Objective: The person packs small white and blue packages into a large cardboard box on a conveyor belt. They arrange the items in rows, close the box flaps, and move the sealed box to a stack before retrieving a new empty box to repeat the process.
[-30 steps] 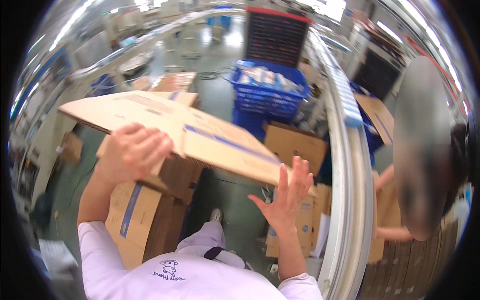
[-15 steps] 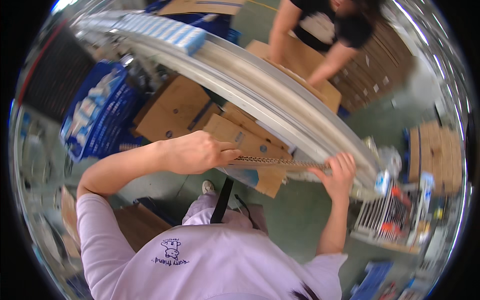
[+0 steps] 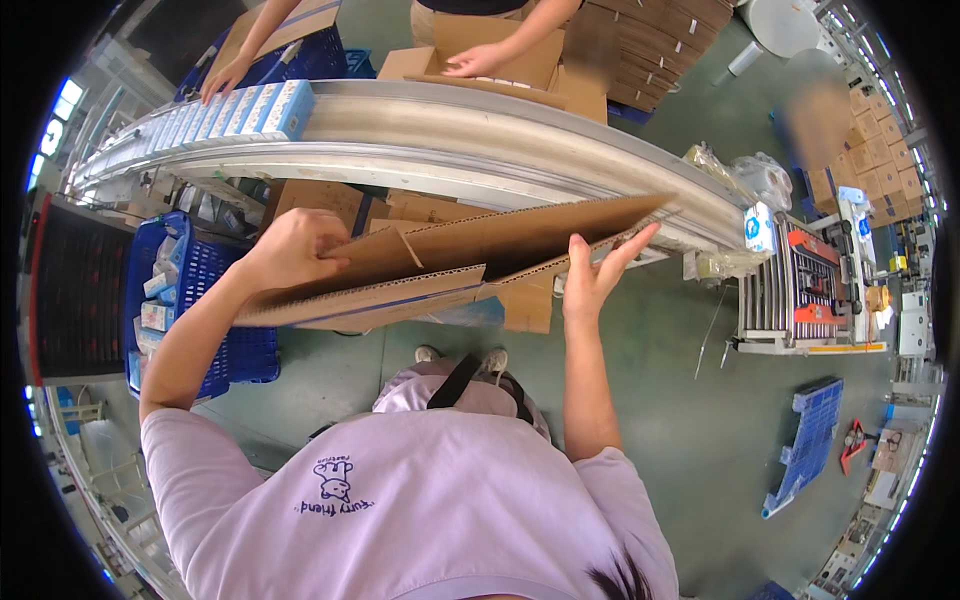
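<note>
A brown cardboard carton (image 3: 400, 298), partly spread apart, is held in front of me at waist height, its upper edges showing a dark gap between the walls. At its left end my left hand (image 3: 300, 250) is closed, the fingers bent over the upper edge. My right hand (image 3: 592, 280) lies against the carton's right end with thumb and fingers spread apart; part of the contact is hidden.
Beyond the carton runs a pale conveyor (image 3: 420, 115) with a row of blue-and-white packs (image 3: 250, 110). Across it a person's hands (image 3: 480, 60) work at another carton. A blue crate (image 3: 235, 345) stands left, a roller stand (image 3: 800, 280) right, and a blue pallet (image 3: 808, 440) lies on the floor.
The carton has gone from nearly flat to partly spread open. My left hand has moved left, and my right hand has shifted left and spread its fingers. The view has turned.
</note>
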### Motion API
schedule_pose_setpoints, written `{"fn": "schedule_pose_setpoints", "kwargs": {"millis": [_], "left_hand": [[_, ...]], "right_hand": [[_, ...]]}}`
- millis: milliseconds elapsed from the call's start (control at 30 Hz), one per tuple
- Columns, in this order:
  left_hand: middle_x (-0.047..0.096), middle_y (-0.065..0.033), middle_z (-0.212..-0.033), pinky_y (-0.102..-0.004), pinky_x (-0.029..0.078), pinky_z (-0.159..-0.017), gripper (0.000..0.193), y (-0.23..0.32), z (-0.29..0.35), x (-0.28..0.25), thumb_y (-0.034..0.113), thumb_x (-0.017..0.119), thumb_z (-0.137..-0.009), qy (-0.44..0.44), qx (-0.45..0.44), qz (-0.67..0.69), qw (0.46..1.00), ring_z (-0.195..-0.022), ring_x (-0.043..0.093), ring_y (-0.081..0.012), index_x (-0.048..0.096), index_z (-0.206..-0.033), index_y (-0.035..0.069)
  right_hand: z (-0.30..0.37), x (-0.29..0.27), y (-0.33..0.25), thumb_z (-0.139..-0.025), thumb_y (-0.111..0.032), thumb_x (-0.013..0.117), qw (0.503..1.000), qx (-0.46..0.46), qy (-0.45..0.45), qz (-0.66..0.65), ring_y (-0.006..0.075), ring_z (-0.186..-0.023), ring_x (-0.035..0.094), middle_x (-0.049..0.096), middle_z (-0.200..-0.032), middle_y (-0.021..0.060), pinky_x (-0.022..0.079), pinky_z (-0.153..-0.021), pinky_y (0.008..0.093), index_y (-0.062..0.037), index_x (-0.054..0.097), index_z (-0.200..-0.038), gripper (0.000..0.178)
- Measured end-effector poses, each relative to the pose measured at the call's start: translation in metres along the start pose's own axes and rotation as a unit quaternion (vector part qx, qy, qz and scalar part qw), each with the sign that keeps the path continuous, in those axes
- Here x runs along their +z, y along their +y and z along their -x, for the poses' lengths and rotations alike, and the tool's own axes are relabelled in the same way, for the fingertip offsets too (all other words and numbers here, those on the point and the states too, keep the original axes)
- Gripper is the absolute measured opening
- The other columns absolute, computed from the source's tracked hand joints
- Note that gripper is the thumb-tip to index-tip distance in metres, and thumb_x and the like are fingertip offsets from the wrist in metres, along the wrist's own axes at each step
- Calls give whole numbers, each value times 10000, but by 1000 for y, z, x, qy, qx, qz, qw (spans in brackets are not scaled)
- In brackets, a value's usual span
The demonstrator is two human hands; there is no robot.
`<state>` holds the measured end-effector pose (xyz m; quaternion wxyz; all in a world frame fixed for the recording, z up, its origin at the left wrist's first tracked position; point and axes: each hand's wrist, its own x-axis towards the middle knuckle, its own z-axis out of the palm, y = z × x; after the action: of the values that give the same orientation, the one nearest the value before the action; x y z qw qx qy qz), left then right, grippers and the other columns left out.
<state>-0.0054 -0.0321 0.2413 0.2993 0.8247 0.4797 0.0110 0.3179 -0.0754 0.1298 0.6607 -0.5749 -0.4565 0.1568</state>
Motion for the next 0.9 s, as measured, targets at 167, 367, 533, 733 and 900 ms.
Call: {"fn": "schedule_pose_setpoints", "kwargs": {"millis": [167, 367, 533, 733, 900], "left_hand": [[586, -135, -681, -290, 452, -580, 189, -14, 20, 0, 55, 660, -716, 136, -72, 32, 988, -634, 589, -190, 595, -876, -19], [564, -106, -831, -265, 440, -685, 205, -93, -46, 70, -46, 523, -705, 600, -102, 173, 775, -792, 546, -155, 546, -905, -7], [269, -79, -1423, -435, 231, -1057, 709, 19, -125, 148, -58, 480, -673, 75, 243, -206, 945, -1320, 230, -283, 320, -1347, 92], [170, -55, -1470, -424, 153, -1088, 654, -22, -150, 158, 132, 487, -789, 65, 291, -310, 903, -1359, 146, -234, 240, -1394, 112], [395, -94, -1296, -414, 256, -1025, 556, 43, -173, 43, 300, 560, -781, 262, 204, -392, 858, -1231, 344, -267, 427, -1258, 45]], "right_hand": [[-16, -38, -31, -644, 24, 577, 972, 96, -185, -111, 225, -1278, 290, 240, -1406, 146, 237, -1054, 384, 1, 38, -1408, 936], [-18, -28, -1, -772, -511, 560, 812, -71, -579, -9, 246, -1356, 154, 187, -1454, 148, 136, -1090, 416, -10, 187, -1393, 880], [-17, -4, 30, -832, -518, 480, 687, -118, -657, 288, 284, -1121, 480, 539, -1171, 119, 393, -906, 451, -31, 548, -1112, 566], [43, -43, -108, -834, -426, 526, 732, -209, -543, 355, 266, -684, 604, 605, -768, 102, 485, -583, 399, -34, 620, -917, 412], [12, 18, -9, -837, -264, 538, 780, -242, -362, 449, 324, -1259, 311, 339, -1354, 181, 201, -1031, 505, -124, 442, -1255, 451]]}}
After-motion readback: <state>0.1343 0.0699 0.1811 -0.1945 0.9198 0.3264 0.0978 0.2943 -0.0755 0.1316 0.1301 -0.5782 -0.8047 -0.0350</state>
